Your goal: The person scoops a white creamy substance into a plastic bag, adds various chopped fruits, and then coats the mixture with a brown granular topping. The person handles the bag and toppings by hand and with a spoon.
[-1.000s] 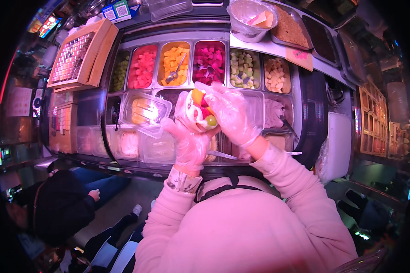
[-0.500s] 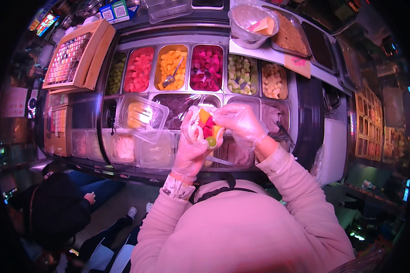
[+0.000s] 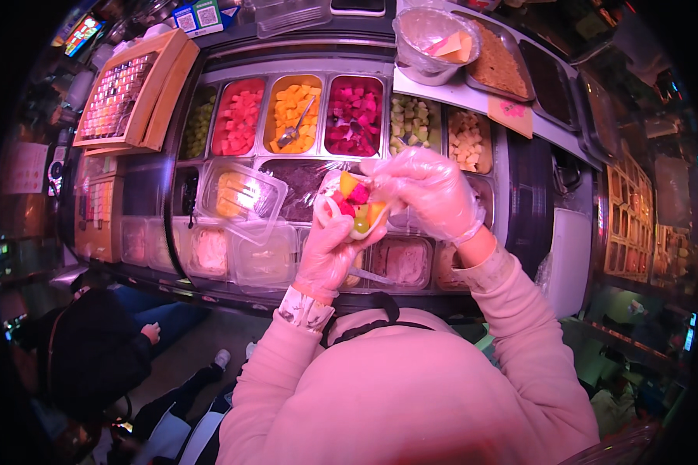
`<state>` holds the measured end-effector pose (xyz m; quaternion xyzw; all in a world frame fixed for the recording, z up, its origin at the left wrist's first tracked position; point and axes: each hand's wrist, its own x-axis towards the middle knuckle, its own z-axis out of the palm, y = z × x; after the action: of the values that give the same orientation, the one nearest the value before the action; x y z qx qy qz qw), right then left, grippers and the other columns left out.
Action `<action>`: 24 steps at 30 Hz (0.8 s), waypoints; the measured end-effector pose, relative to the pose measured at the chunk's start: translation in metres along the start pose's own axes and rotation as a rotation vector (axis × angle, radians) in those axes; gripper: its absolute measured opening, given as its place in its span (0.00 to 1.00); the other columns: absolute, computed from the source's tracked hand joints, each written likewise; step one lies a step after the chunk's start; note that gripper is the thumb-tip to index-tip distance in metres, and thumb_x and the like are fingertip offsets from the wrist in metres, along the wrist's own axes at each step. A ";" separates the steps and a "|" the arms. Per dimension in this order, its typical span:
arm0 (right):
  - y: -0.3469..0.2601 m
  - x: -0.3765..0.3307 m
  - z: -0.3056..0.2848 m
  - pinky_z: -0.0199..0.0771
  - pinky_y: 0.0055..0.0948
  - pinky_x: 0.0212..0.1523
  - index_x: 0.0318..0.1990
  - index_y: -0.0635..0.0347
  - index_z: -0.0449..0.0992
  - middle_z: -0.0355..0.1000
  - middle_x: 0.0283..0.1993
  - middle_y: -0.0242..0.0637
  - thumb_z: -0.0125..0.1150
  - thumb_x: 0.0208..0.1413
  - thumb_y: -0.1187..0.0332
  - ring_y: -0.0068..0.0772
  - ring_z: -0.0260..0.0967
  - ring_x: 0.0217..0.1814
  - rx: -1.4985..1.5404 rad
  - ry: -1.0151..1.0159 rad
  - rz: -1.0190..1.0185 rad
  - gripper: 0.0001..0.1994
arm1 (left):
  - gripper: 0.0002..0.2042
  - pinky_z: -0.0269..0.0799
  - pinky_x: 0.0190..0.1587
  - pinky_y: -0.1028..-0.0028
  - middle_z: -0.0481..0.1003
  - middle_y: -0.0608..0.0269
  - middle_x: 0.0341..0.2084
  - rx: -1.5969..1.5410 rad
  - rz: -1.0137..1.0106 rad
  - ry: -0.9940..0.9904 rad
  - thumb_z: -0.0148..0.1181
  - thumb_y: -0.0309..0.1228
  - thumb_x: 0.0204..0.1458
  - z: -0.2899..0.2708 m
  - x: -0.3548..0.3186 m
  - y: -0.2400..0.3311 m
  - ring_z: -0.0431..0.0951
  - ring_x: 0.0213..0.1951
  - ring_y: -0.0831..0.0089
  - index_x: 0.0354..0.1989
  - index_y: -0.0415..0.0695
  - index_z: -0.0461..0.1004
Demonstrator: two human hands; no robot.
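My gloved left hand (image 3: 327, 252) is wrapped round a soft white wrap (image 3: 331, 208), folded like an open pocket. Pieces of cut fruit (image 3: 358, 194) fill it: orange-yellow chunks, deep pink cubes and a green grape (image 3: 361, 224) at the near side. My right hand (image 3: 434, 190), also in a clear loose glove, is bent with its fingers drawn together at the wrap's far right edge. Whatever lies between those fingertips is hidden. Beneath both hands are counter tubs, one with a dark filling (image 3: 295, 182) under plastic film.
Behind the hands stands a row of fruit tubs: red cubes (image 3: 239, 120), yellow cubes (image 3: 296, 108) with a spoon, pink cubes (image 3: 355, 108), green pieces (image 3: 411, 120). Clear lidded boxes (image 3: 265, 256) line the front. A film-lined bowl (image 3: 426, 62) stands far right; a person (image 3: 93, 353) is at left.
My right hand has lifted off the middle of the fruit and shifted right and away from me. The wrap in my left hand shows wider at its right side.
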<state>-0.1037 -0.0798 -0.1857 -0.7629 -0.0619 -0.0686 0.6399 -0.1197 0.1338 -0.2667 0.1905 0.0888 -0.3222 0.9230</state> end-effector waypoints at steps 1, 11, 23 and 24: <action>-0.002 0.005 -0.005 0.79 0.33 0.41 0.38 0.64 0.85 0.81 0.37 0.40 0.71 0.56 0.74 0.36 0.80 0.38 -0.124 0.011 -0.069 0.05 | 0.41 0.79 0.62 0.43 0.60 0.54 0.72 0.014 0.023 0.004 0.60 0.18 0.61 0.001 0.003 0.000 0.69 0.70 0.50 0.80 0.56 0.46; -0.058 0.038 -0.010 0.80 0.35 0.41 0.42 0.62 0.86 0.80 0.39 0.41 0.71 0.53 0.74 0.42 0.80 0.39 -0.492 -0.029 -0.464 0.08 | 0.40 0.79 0.63 0.46 0.63 0.55 0.69 0.096 0.192 0.017 0.62 0.16 0.60 0.049 0.032 0.004 0.71 0.67 0.53 0.78 0.54 0.51; -0.041 -0.070 0.044 0.77 0.44 0.59 0.56 0.64 0.81 0.79 0.51 0.45 0.68 0.59 0.62 0.48 0.75 0.62 -0.976 -0.086 -0.781 0.20 | 0.51 0.66 0.69 0.36 0.60 0.44 0.73 -0.100 -0.012 -0.381 0.58 0.68 0.58 0.076 -0.003 0.010 0.70 0.66 0.37 0.80 0.49 0.48; -0.050 -0.074 0.045 0.76 0.44 0.60 0.56 0.64 0.81 0.79 0.52 0.46 0.67 0.60 0.60 0.49 0.75 0.62 -1.002 -0.126 -0.733 0.20 | 0.50 0.67 0.68 0.37 0.60 0.43 0.73 0.007 0.010 -0.285 0.59 0.65 0.59 0.077 -0.010 0.007 0.71 0.66 0.37 0.81 0.48 0.47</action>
<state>-0.1846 -0.0277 -0.1590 -0.9020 -0.3179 -0.2593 0.1343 -0.1204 0.1130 -0.1917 0.1466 -0.0454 -0.3417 0.9272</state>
